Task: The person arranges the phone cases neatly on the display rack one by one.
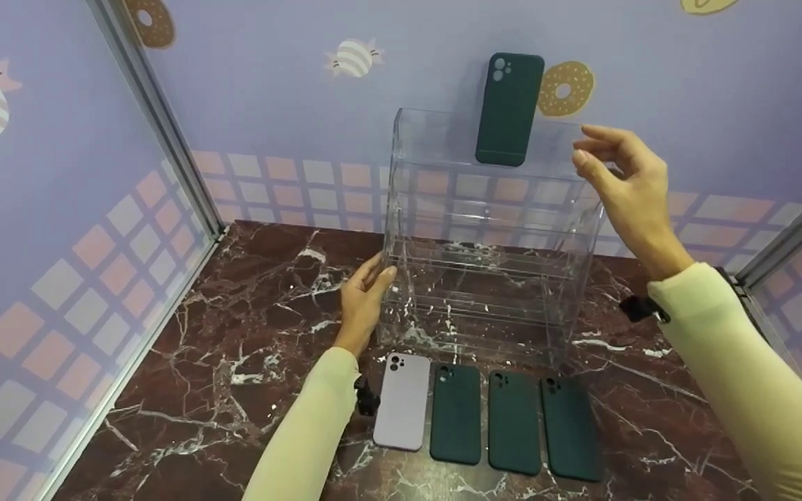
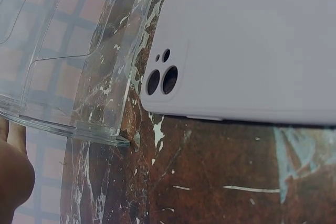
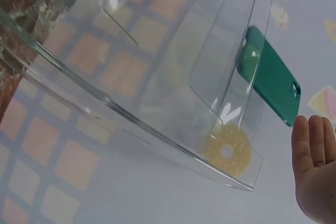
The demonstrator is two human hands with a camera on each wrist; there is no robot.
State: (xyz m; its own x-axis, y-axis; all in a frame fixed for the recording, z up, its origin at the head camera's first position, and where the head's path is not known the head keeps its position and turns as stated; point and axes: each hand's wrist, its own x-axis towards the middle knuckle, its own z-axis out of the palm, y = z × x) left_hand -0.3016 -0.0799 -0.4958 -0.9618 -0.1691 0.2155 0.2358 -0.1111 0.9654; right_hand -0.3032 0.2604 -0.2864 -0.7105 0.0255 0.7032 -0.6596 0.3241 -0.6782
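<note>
A green phone case (image 1: 510, 115) stands on the clear rack (image 1: 392, 174), at its top edge. The right grip (image 1: 627, 184) (fingers loosely parted) is beside its top right corner; the left grip (image 1: 363, 299), fingers extended, touches its left edge. Four more cases (image 1: 514, 421) lie along its front edge.

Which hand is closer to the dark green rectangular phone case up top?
Right hand: beside the phone case, not touching. The left hand is lower, at the clear plastic rack.

four phone cases (image 1: 455, 414) lie in a row before the rack (image 1: 491, 261), a fifth case (image 1: 510, 111) in its top tier (image 1: 436, 149).
</note>
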